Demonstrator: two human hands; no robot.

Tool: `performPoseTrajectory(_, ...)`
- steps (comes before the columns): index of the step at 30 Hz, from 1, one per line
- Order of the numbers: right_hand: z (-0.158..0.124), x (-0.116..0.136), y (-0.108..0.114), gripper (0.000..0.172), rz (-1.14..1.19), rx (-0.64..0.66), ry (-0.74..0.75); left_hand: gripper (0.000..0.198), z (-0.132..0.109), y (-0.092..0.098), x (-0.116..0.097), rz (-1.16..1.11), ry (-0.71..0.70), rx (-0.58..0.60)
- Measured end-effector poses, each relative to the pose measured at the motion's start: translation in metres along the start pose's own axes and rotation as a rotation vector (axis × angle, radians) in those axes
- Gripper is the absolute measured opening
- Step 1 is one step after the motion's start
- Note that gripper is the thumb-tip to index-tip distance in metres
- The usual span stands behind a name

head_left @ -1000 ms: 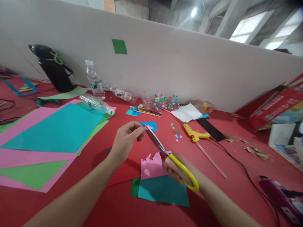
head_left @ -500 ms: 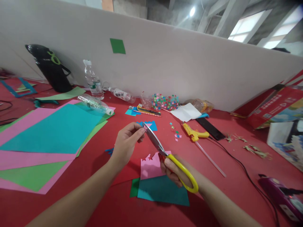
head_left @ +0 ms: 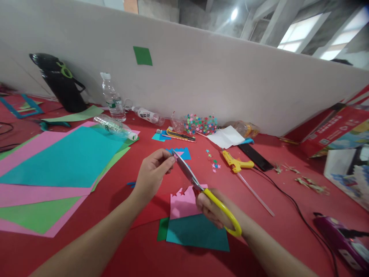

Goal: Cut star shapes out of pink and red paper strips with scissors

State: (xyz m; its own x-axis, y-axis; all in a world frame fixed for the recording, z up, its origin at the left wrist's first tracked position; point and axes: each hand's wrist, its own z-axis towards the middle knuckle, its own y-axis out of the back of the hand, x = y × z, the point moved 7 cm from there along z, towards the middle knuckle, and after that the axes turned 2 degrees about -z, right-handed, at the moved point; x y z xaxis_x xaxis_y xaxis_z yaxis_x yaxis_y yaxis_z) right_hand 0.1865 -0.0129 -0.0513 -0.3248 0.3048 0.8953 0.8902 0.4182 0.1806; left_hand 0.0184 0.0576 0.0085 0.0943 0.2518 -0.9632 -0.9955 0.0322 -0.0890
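My right hand (head_left: 211, 207) grips yellow-handled scissors (head_left: 201, 188), blades pointing up and left. At the blade tips my left hand (head_left: 154, 173) pinches a tiny pink paper scrap (head_left: 176, 154), thumb and fingers pressed together. Below the hands lies a pink sheet with a notched top edge (head_left: 183, 202) on teal paper (head_left: 198, 232) and a green piece (head_left: 162, 229), all on the red table (head_left: 138, 250).
Large teal, pink and green sheets (head_left: 57, 165) cover the left. Water bottles (head_left: 112, 98), a black jug (head_left: 60, 82), a pile of coloured paper stars (head_left: 201, 124), a yellow glue gun (head_left: 238, 164) with cable, a purple tool (head_left: 340, 238) and boxes (head_left: 337, 130) lie around. A white partition (head_left: 201, 77) stands behind.
Hardly anything changed: both hands keep their hold, and the scissors and pinched scrap shifted very slightly as the view drifted.
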Motion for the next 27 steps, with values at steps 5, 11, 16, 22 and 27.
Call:
performPoseTrajectory(5, -0.002, 0.001, -0.009, 0.037, 0.033, -0.016, 0.003, 0.017, -0.005, -0.003, 0.003, -0.013, -0.013, -0.037)
performPoseTrajectory(11, -0.002, -0.007, -0.013, 0.045, 0.062, -0.021, 0.009, 0.017, -0.007, -0.005, 0.0, -0.015, -0.027, -0.035)
performPoseTrajectory(16, -0.003, -0.004, -0.013, 0.048, 0.038, -0.031, 0.002, 0.017, -0.006, -0.004, -0.002, 0.01, -0.034, -0.032)
performPoseTrajectory(22, -0.004, -0.001, -0.014, 0.034, -0.001, -0.049, -0.062, 0.016, -0.007, -0.004, 0.002, -0.008, -0.037, -0.041)
performPoseTrajectory(27, -0.003, -0.003, -0.01, 0.028, -0.019, -0.086, -0.115, 0.016, -0.007, -0.003, 0.003, -0.012, -0.036, -0.039)
